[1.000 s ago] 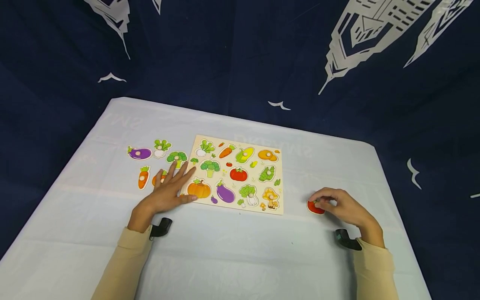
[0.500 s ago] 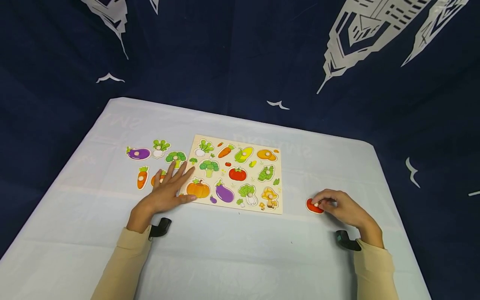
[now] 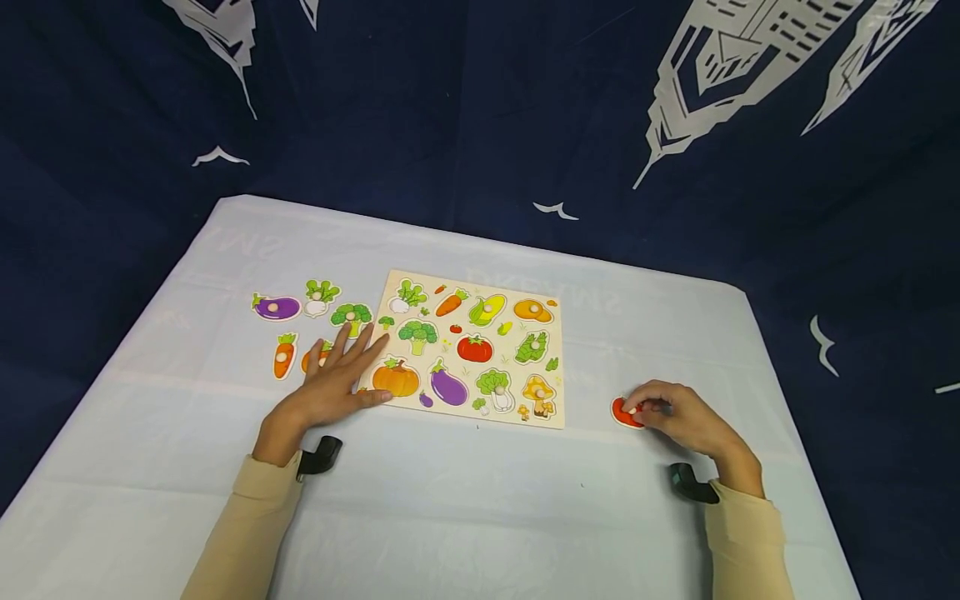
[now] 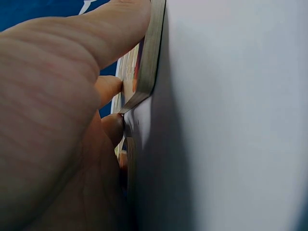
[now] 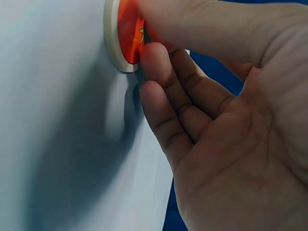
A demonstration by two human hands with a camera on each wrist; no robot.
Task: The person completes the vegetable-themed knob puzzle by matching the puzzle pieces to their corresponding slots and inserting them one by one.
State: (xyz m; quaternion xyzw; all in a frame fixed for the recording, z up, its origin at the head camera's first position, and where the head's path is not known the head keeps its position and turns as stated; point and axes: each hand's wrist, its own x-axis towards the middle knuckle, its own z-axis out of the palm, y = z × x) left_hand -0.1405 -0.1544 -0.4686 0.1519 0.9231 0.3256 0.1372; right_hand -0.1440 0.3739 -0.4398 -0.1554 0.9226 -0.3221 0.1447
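Your left hand [image 3: 337, 383] lies spread, fingers straight and gripping nothing, its thumb and index finger over the near side of the puzzle board [image 3: 504, 358], probably to keep it from sliding. Your right hand [image 3: 678, 412] pinches the tomato piece [image 3: 621, 412] by its top between thumb and fingertips, likely because a flat shape offers little else to hold; whether it is off the table [image 3: 480, 517] is hard to tell. Partly under your left fingers sit the pumpkin piece [image 3: 309, 360] and the broccoli piece [image 3: 349, 314]; beyond lie the radish piece [image 3: 318, 298] and eggplant piece [image 3: 276, 309], with the carrot piece [image 3: 284, 358] just left. The board's edge facing your right hand stands apart from it, leaving sideways room; loose pieces crowd your left hand's outer side.
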